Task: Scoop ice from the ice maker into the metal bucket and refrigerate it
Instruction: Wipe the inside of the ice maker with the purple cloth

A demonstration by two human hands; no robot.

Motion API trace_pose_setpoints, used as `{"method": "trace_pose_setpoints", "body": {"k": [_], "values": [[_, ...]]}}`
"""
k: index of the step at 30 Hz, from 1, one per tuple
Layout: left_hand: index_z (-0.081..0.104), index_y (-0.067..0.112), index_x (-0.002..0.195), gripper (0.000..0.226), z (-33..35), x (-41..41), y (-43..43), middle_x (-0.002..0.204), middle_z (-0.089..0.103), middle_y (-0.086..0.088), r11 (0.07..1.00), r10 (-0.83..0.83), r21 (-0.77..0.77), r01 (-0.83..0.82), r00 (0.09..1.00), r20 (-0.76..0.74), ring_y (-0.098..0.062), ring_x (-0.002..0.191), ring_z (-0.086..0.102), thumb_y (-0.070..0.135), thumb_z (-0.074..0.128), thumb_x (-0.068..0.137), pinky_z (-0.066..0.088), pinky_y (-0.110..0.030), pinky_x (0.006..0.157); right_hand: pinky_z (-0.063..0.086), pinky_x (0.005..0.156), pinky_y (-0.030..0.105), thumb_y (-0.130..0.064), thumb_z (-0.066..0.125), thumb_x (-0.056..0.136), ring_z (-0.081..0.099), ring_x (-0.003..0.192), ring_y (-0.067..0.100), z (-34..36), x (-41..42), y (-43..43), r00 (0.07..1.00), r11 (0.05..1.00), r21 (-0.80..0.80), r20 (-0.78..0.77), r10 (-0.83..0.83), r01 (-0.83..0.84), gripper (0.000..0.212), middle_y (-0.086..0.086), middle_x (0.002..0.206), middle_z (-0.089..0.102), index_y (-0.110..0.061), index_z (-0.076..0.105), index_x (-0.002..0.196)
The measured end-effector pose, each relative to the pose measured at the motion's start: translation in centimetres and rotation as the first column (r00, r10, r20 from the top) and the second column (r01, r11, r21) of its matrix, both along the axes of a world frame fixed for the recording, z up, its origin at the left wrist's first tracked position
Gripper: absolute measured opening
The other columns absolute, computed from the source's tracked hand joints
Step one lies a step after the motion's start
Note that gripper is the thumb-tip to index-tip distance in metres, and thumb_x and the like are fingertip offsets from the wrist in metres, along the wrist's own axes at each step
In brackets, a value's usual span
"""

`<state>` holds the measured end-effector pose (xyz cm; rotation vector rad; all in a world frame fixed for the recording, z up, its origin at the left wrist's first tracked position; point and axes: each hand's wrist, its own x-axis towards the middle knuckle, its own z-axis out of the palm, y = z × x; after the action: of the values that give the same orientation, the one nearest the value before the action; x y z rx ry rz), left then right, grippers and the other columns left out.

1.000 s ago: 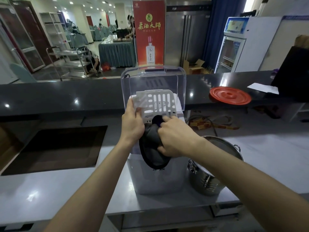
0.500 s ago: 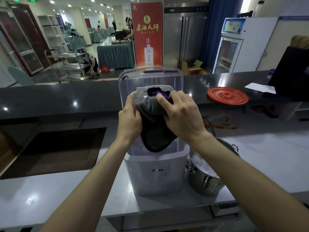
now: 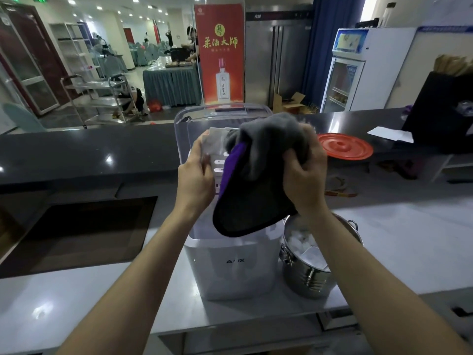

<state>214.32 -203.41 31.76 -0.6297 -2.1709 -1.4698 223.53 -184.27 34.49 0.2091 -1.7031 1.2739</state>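
The white ice maker [image 3: 231, 267] stands on the steel counter with its clear lid [image 3: 222, 116] raised. Above its opening my left hand [image 3: 197, 175] grips a white slotted ice basket [image 3: 217, 149]. My right hand [image 3: 305, 170] holds a bunched grey and purple cloth [image 3: 256, 180] against the basket, and the cloth hangs down over the machine's top. The metal bucket [image 3: 314, 275] sits just right of the ice maker, with ice cubes [image 3: 299, 240] and a pale scoop [image 3: 313, 254] inside.
A dark recessed hob [image 3: 76, 231] lies in the counter at left. A red round lid [image 3: 344, 149] and white paper [image 3: 389, 134] rest on the black raised bar. Beyond it stand a steel fridge [image 3: 279, 60] and a glass-door cooler [image 3: 343, 83].
Both hands have lifted the basket and cloth higher above the ice maker. The cloth has moved up over the basket's top, bunched in my right hand.
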Motion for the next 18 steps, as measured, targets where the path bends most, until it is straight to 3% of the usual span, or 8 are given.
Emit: {"method": "trace_pose_setpoints", "body": {"k": [1, 4, 8, 12, 14, 16, 18], "values": [[0.049, 0.022, 0.160, 0.050, 0.0, -0.1, -0.1, 0.089, 0.067, 0.021, 1.000, -0.003, 0.005, 0.003, 1.000, 0.001, 0.012, 0.070, 0.064, 0.006, 0.046, 0.112, 0.045, -0.005, 0.066, 0.053, 0.087, 0.042, -0.002, 0.054, 0.091, 0.062, 0.097, 0.022, 0.1, 0.3, 0.2, 0.999, 0.992, -0.124, -0.032, 0.012, -0.016, 0.022, 0.005, 0.102, 0.068, -0.010, 0.064, 0.109], [0.048, 0.026, 0.161, 0.052, -0.5, -0.6, -0.7, 0.077, 0.069, -0.009, 1.000, 0.011, 0.004, -0.011, 0.999, 0.047, -0.016, 0.053, 0.057, 0.007, 0.045, 0.112, 0.045, -0.030, 0.053, 0.052, 0.096, 0.028, -0.011, 0.056, 0.092, 0.067, 0.104, 0.009, 1.2, 1.1, 1.8, 0.996, 0.907, -0.421, -0.091, -0.021, -0.020, 0.030, -0.015, 0.106, 0.074, -0.026, 0.065, 0.117], [0.049, 0.026, 0.160, 0.050, -1.2, -1.0, -0.9, 0.062, 0.058, 0.009, 1.000, 0.014, 0.003, -0.015, 0.998, 0.063, -0.004, 0.045, 0.047, 0.010, 0.045, 0.114, 0.040, -0.018, 0.046, 0.055, 0.101, 0.036, -0.014, 0.058, 0.093, 0.069, 0.119, 0.016, 1.8, 1.4, 3.9, 0.999, 0.836, -0.546, 0.035, -0.033, 0.046, 0.040, -0.011, 0.121, 0.076, -0.034, 0.066, 0.127], [0.050, 0.029, 0.160, 0.049, -1.2, -1.1, -0.7, 0.059, 0.058, 0.020, 1.000, -0.009, -0.024, 0.011, 0.997, 0.070, -0.003, 0.046, 0.047, 0.012, 0.046, 0.114, 0.039, -0.016, 0.046, 0.059, 0.096, 0.042, -0.005, 0.052, 0.096, 0.070, 0.116, 0.026, 1.2, 1.3, 4.7, 0.995, 0.748, -0.662, 0.042, 0.088, -0.038, 0.046, 0.011, 0.130, 0.073, -0.023, 0.067, 0.136], [0.054, 0.030, 0.154, 0.043, -1.0, -1.2, -0.9, 0.064, 0.062, 0.012, 1.000, -0.007, -0.026, 0.009, 0.997, 0.075, -0.005, 0.047, 0.048, 0.015, 0.047, 0.115, 0.043, -0.024, 0.047, 0.058, 0.086, 0.036, -0.013, 0.052, 0.092, 0.070, 0.096, 0.017, 1.2, 1.5, 5.2, 0.996, 0.718, -0.696, 0.065, 0.057, 0.004, 0.035, 0.008, 0.109, 0.076, -0.023, 0.075, 0.115], [0.056, 0.026, 0.139, 0.026, -0.7, -1.3, -1.2, 0.075, 0.070, -0.002, 0.999, 0.016, -0.040, -0.013, 0.997, 0.074, -0.013, 0.050, 0.054, 0.019, 0.049, 0.115, 0.048, -0.039, 0.047, 0.051, 0.076, 0.028, -0.026, 0.051, 0.092, 0.063, 0.077, 0.003, 1.3, 1.9, 5.6, 0.996, 0.734, -0.679, 0.071, 0.045, 0.015, 0.023, -0.012, 0.079, 0.070, -0.029, 0.072, 0.083], [0.050, 0.021, 0.123, 0.009, -0.4, -1.7, -1.4, 0.081, 0.072, -0.004, 0.998, 0.045, -0.041, -0.042, 0.995, 0.089, -0.015, 0.055, 0.061, 0.023, 0.052, 0.115, 0.050, -0.038, 0.046, 0.049, 0.074, 0.019, -0.031, 0.046, 0.104, 0.060, 0.073, -0.005, 1.5, 1.9, 6.0, 0.993, 0.811, -0.585, 0.072, 0.091, -0.032, 0.029, -0.022, 0.074, 0.066, -0.035, 0.065, 0.082]]}}
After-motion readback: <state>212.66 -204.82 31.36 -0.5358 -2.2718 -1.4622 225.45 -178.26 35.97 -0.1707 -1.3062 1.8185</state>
